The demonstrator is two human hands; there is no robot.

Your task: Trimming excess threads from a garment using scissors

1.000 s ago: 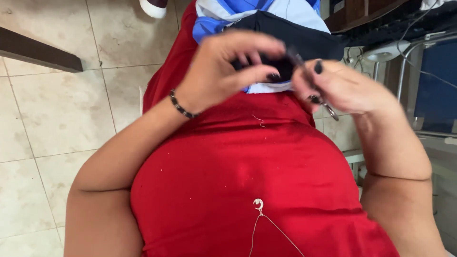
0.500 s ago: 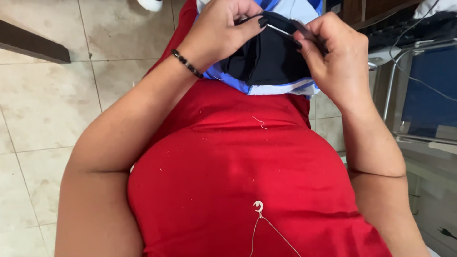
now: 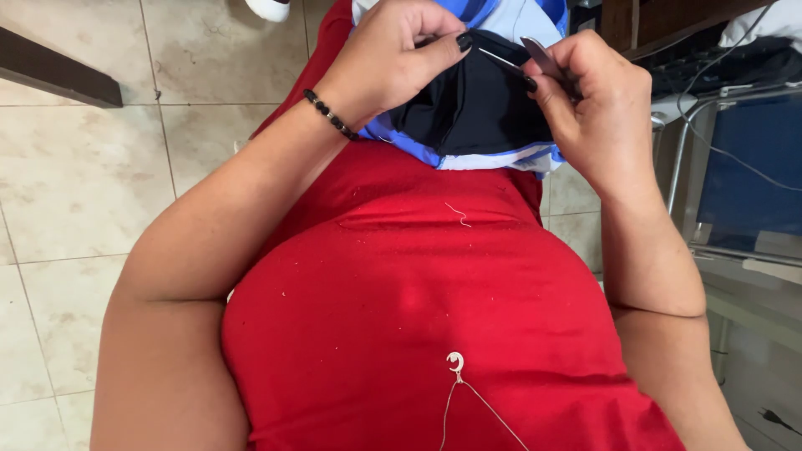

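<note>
Left hand (image 3: 393, 58) fingers pinched shut on dark cloth (image 3: 476, 104) over lap; right hand (image 3: 597, 104) fingers closed round slim metal tool (image 3: 543, 57); risk: point slipping, pricking left thumb or snagging cloth.

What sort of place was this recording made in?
Likely a home or small sewing workspace. The floor is beige tile, a metal-framed stand with cables stands on the right, and the left hand and right hand work dark and blue fabric on the lap.
</note>
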